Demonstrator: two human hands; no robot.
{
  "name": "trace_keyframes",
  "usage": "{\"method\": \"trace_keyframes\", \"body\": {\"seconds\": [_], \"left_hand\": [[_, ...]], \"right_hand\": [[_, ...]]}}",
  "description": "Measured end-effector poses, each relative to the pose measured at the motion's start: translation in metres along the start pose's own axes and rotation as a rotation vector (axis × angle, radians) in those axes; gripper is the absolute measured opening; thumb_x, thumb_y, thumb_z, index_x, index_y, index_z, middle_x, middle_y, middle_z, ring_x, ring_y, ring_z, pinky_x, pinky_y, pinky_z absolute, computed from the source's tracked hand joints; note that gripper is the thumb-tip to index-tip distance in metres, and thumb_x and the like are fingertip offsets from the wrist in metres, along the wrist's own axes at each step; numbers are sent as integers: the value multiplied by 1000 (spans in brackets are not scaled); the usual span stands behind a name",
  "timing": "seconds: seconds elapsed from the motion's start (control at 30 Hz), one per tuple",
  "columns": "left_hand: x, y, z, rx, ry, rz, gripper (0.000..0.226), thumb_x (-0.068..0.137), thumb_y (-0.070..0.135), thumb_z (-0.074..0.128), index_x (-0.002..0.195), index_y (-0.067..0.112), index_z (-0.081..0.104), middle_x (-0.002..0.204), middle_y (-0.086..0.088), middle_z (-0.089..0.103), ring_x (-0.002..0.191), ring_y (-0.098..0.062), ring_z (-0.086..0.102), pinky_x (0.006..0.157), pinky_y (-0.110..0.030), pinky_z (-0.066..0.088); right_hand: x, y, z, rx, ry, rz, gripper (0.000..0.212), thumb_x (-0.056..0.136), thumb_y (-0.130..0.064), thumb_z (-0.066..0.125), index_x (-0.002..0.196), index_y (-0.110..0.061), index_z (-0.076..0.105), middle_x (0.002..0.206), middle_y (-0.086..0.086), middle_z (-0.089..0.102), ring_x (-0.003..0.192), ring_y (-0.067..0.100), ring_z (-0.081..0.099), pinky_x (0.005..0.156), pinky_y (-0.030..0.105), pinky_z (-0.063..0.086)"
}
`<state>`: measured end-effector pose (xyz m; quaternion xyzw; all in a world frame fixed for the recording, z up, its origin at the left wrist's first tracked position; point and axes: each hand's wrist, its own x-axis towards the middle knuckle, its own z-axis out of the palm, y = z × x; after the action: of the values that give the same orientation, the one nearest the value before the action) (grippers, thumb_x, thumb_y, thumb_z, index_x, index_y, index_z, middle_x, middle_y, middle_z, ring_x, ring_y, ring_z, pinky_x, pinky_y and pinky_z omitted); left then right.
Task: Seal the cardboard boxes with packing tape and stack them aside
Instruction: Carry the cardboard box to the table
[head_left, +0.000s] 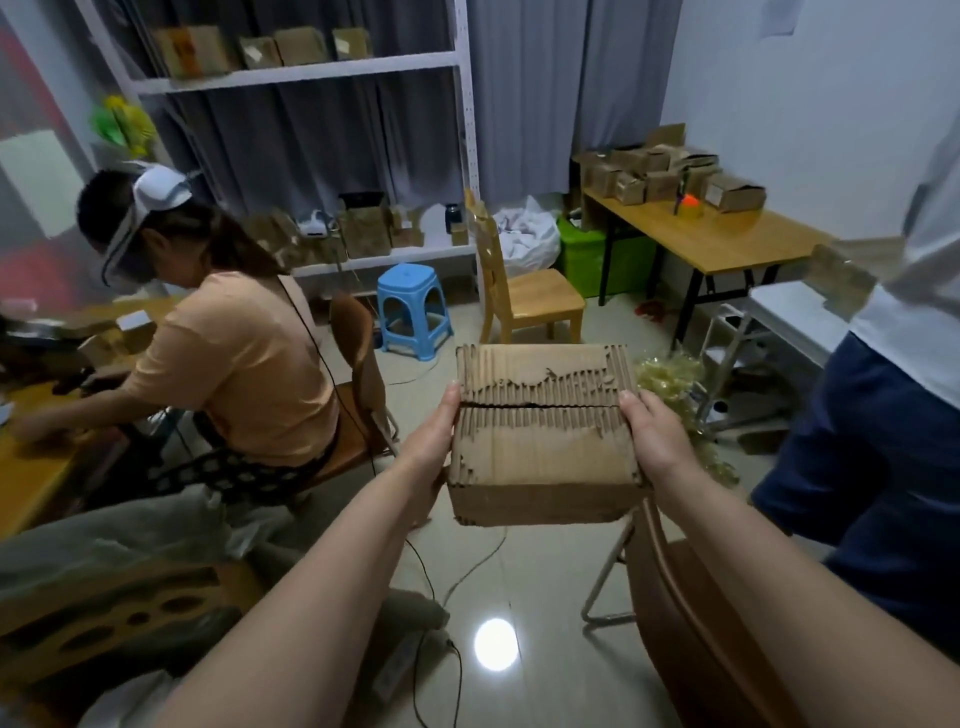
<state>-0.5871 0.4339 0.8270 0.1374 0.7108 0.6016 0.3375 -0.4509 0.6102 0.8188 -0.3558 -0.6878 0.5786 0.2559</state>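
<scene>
Cardboard, worn and torn, makes the box (545, 431) that both hands hold up in the air in front of the person, over the tiled floor (519, 597). The left hand (428, 447) grips the left side with the thumb on the top edge and the fingers curled under; the right hand (657, 441) grips the right side in the same way. The two top flaps meet at a seam (535, 404) across the middle, and the outer paper is peeled off there, so the ribs are bare. No tape is visible on the seam and no tape roll is in view.

I judge that the box is being carried to a place for sealing. It is better to keep it level and press the flaps flat together. Tape may stick badly on the bare ribs, so a long strip reaching the intact paper seems wise. The wooden table (727, 239) with other boxes (654, 176) stands well apart, at the right wall.
</scene>
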Motion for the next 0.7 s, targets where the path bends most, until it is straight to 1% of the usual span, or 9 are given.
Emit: {"method": "trace_keyframes", "body": {"seconds": [0.13, 0.2, 0.27, 0.3, 0.4, 0.47, 0.5, 0.6, 0.7], "left_hand": [[82, 32, -12, 26, -98, 21, 56, 93, 67, 34, 131, 31, 56, 131, -3, 61, 127, -26, 52, 111, -53, 35], [119, 41, -16, 27, -116, 22, 57, 93, 66, 35, 134, 31, 54, 132, -1, 61, 127, -25, 51, 111, -53, 35], [158, 51, -19, 28, -122, 23, 57, 94, 65, 33, 136, 32, 53, 134, 0, 59, 128, -24, 51, 111, -52, 35], [178, 56, -20, 31, -125, 17, 57, 94, 65, 33, 136, 32, 52, 134, 1, 59, 128, -23, 50, 112, -52, 34], [240, 74, -17, 32, -123, 24, 56, 96, 63, 31, 136, 30, 52, 136, 0, 57, 129, -23, 49, 113, -52, 32], [285, 87, -11, 38, -113, 50, 51, 97, 61, 31, 132, 32, 53, 137, 0, 56, 129, -23, 48, 113, -52, 32], [309, 93, -8, 44, -109, 55, 49, 97, 61, 31, 130, 32, 53, 137, 0, 56, 129, -23, 48, 112, -53, 32], [378, 114, 2, 62, -105, 0, 56, 95, 64, 32, 135, 30, 50, 139, -1, 54, 130, -24, 48, 112, -53, 32], [446, 139, 9, 60, -110, -10, 56, 96, 65, 30, 138, 33, 50, 140, 1, 54, 131, -23, 47, 113, -52, 32]], "right_hand": [[70, -6, 20, 17, 36, 36, 31, 101, -34, 37, 114, -18, 59, 107, 5, 66, 102, 25, 62, 93, 51, 49], [104, -8, 30, 16, 46, 46, 32, 99, -38, 38, 113, -19, 60, 108, 5, 66, 104, 26, 61, 94, 53, 47], [142, -10, 40, 23, 50, 52, 35, 97, -42, 39, 116, -21, 60, 110, 2, 66, 105, 25, 61, 94, 51, 48], [162, -12, 46, 29, 50, 49, 36, 98, -40, 39, 118, -20, 60, 110, 2, 66, 105, 24, 61, 93, 47, 48], [231, -15, 56, 42, 50, 11, 32, 101, -31, 38, 117, -14, 59, 105, 1, 66, 99, 20, 62, 82, 35, 49], [279, -17, 59, 43, 52, -4, 27, 101, -29, 38, 113, -17, 58, 97, -3, 64, 94, 17, 60, 74, 30, 47], [304, -18, 60, 41, 57, -10, 27, 101, -30, 38, 113, -16, 58, 98, -2, 65, 94, 17, 60, 75, 31, 48], [371, -19, 64, 53, 66, 23, 36, 100, -33, 39, 123, -12, 57, 112, 6, 66, 102, 22, 62, 88, 41, 51], [435, -28, 67, 65, 92, 27, 33, 100, -31, 39, 122, -14, 58, 112, 5, 65, 104, 22, 62, 86, 37, 50]]}}
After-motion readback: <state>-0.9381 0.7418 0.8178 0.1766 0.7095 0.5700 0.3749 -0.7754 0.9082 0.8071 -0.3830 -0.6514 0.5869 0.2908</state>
